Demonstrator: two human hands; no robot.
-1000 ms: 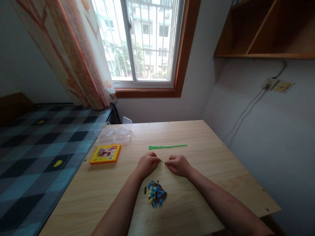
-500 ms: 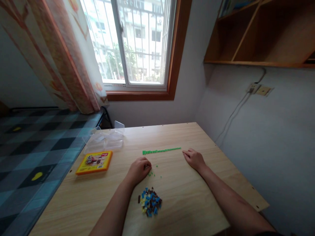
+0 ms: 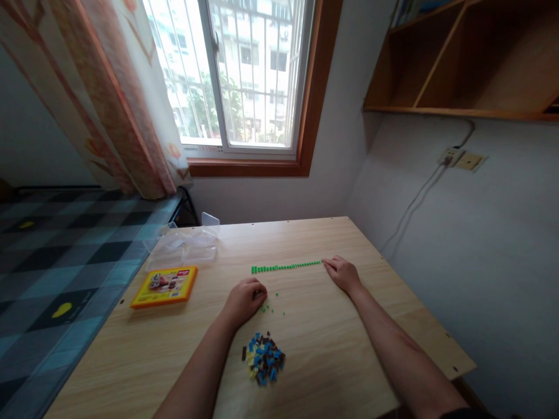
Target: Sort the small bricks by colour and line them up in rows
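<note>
As the right hand [image 3: 343, 273] reaches the green row [image 3: 286, 267], the left hand [image 3: 245, 301] stays curled

1 second ago the hands nearly met; now the right hand's narrowed fingertips are at the row's near end; whether they pinch a piece, I cannot tell. Work seems to have shifted there. The row begins ahead of the left hand, whose grip is hidden; loose green pieces [image 3: 268, 306] lie beside it.

brick row [image 3: 282, 267]: green | brick pile [image 3: 265, 356]: blue, brown, yellow | bedding [image 3: 109, 252]: blue-black checks
</note>
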